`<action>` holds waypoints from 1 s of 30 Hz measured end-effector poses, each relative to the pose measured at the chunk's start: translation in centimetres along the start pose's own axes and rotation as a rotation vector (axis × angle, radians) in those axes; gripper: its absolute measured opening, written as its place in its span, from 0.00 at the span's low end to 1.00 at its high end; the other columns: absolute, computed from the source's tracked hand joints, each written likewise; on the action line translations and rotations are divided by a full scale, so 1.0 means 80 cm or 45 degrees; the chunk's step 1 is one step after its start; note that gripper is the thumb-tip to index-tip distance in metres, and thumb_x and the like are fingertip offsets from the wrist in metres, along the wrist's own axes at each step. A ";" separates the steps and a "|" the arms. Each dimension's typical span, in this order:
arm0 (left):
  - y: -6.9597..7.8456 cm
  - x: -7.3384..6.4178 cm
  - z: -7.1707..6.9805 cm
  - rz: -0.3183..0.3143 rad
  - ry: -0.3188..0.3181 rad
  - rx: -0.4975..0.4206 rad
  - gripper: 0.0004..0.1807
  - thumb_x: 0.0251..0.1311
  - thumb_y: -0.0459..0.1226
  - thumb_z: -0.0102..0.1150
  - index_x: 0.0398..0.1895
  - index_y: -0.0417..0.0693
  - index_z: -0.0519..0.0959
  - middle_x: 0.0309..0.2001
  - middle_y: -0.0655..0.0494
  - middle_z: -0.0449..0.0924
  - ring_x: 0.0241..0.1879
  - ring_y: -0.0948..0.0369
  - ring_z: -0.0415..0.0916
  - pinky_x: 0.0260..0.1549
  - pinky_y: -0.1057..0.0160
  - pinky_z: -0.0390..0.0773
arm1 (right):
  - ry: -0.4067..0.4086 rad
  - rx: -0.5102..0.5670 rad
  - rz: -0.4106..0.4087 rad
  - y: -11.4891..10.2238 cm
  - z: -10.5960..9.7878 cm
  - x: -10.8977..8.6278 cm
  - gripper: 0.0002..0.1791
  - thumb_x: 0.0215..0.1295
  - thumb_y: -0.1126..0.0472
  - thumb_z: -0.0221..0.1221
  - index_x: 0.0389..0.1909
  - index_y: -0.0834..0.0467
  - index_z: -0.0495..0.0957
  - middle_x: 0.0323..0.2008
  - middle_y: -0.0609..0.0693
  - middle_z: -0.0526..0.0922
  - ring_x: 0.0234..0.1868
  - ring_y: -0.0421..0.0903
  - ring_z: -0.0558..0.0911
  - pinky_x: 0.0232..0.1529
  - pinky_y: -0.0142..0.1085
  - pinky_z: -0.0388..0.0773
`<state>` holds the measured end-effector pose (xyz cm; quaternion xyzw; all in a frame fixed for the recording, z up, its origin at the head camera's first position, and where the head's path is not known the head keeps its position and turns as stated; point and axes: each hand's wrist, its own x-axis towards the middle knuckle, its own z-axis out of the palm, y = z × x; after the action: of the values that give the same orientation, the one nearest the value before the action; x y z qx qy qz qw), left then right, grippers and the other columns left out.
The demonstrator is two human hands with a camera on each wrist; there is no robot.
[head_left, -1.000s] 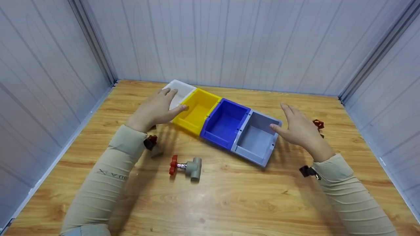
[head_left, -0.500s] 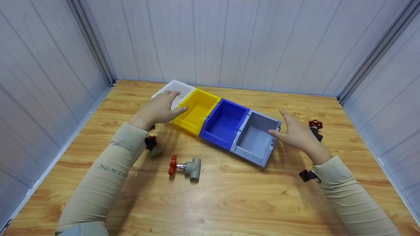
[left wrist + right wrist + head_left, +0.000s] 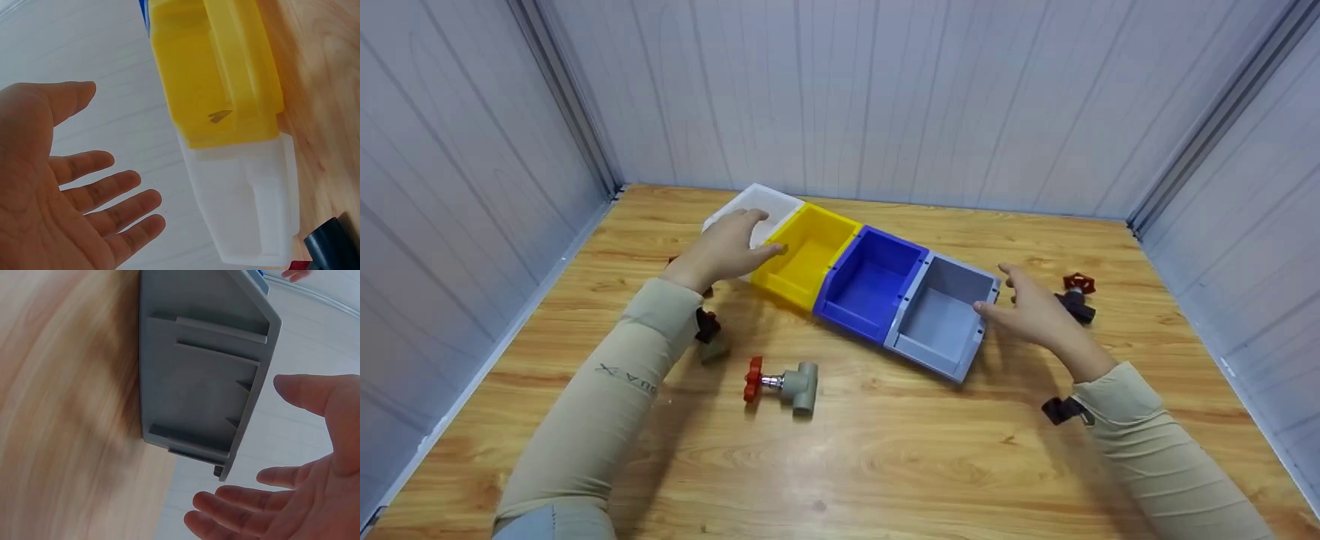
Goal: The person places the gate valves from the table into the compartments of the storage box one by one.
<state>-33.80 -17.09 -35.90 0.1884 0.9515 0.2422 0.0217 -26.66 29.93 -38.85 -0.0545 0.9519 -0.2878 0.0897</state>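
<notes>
A slanted row of joined bins runs across the table: a white bin (image 3: 746, 201), a yellow bin (image 3: 791, 289), a blue bin (image 3: 851, 319) and a grey bin (image 3: 926, 354). My left hand (image 3: 726, 249) hovers by the white and yellow bins, fingers spread; the left wrist view shows a gap between it and them. Beside the grey bin's outer side my right hand (image 3: 1039, 311) is held with spread fingers, holding nothing; the right wrist view shows it apart from the ribbed grey wall (image 3: 202, 377).
A grey tee valve with a red handwheel (image 3: 795, 386) lies in front of the bins. To the right stands a dark valve with a red wheel (image 3: 1076, 300). Partly hidden by my left forearm is another valve (image 3: 712, 346). Pale panel walls (image 3: 840, 97) enclose the table.
My right hand has shifted slightly down and left, uncovering more of the dark valve beyond it. The left hand has dipped a little. The bins keep their place apart from slight camera drift.
</notes>
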 end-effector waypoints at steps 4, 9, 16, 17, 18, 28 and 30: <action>-0.008 0.010 0.002 -0.028 0.008 -0.042 0.41 0.78 0.49 0.61 0.80 0.29 0.64 0.79 0.30 0.67 0.78 0.36 0.65 0.79 0.37 0.65 | -0.024 0.071 -0.004 0.004 0.004 0.002 0.55 0.77 0.42 0.64 0.87 0.66 0.44 0.80 0.78 0.59 0.76 0.78 0.67 0.71 0.70 0.72; -0.015 0.019 0.003 -0.064 0.001 -0.105 0.38 0.77 0.46 0.61 0.79 0.30 0.65 0.78 0.29 0.68 0.78 0.35 0.66 0.78 0.36 0.67 | -0.016 0.104 -0.003 0.007 0.008 0.003 0.57 0.77 0.44 0.65 0.87 0.69 0.42 0.77 0.81 0.61 0.73 0.78 0.72 0.70 0.68 0.75; -0.021 0.031 0.012 -0.131 -0.006 -0.138 0.38 0.76 0.45 0.64 0.79 0.31 0.65 0.76 0.28 0.69 0.76 0.36 0.69 0.75 0.36 0.71 | 0.006 0.209 0.055 0.011 0.016 0.004 0.56 0.76 0.48 0.65 0.86 0.70 0.42 0.76 0.80 0.63 0.73 0.76 0.71 0.70 0.65 0.76; -0.022 0.032 0.013 -0.138 -0.008 -0.133 0.39 0.76 0.45 0.64 0.79 0.31 0.65 0.76 0.28 0.69 0.76 0.36 0.69 0.75 0.37 0.71 | 0.011 0.230 0.069 0.012 0.017 0.004 0.55 0.76 0.48 0.65 0.86 0.70 0.43 0.75 0.80 0.64 0.73 0.75 0.71 0.71 0.65 0.76; -0.023 0.033 0.015 -0.143 -0.009 -0.129 0.39 0.75 0.45 0.64 0.79 0.31 0.65 0.76 0.28 0.70 0.75 0.36 0.70 0.75 0.37 0.72 | 0.017 0.252 0.081 0.011 0.018 0.005 0.54 0.76 0.49 0.65 0.86 0.71 0.44 0.75 0.79 0.65 0.73 0.75 0.71 0.71 0.64 0.76; -0.026 0.048 0.029 -0.174 -0.031 -0.162 0.35 0.76 0.39 0.61 0.79 0.29 0.65 0.73 0.27 0.73 0.73 0.36 0.72 0.74 0.39 0.74 | 0.055 0.380 0.130 0.010 0.027 0.004 0.55 0.75 0.53 0.66 0.86 0.71 0.41 0.75 0.78 0.66 0.72 0.72 0.73 0.65 0.53 0.82; -0.027 0.049 0.032 -0.181 -0.044 -0.160 0.34 0.77 0.37 0.60 0.78 0.28 0.66 0.72 0.28 0.74 0.72 0.37 0.74 0.73 0.40 0.75 | 0.050 0.370 0.129 0.011 0.029 0.004 0.56 0.75 0.53 0.66 0.86 0.71 0.41 0.75 0.77 0.66 0.72 0.71 0.73 0.66 0.53 0.82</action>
<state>-37.87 -16.23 -38.94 0.1229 0.9448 0.2961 0.0671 -26.51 29.36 -41.25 0.0128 0.9034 -0.4186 0.0924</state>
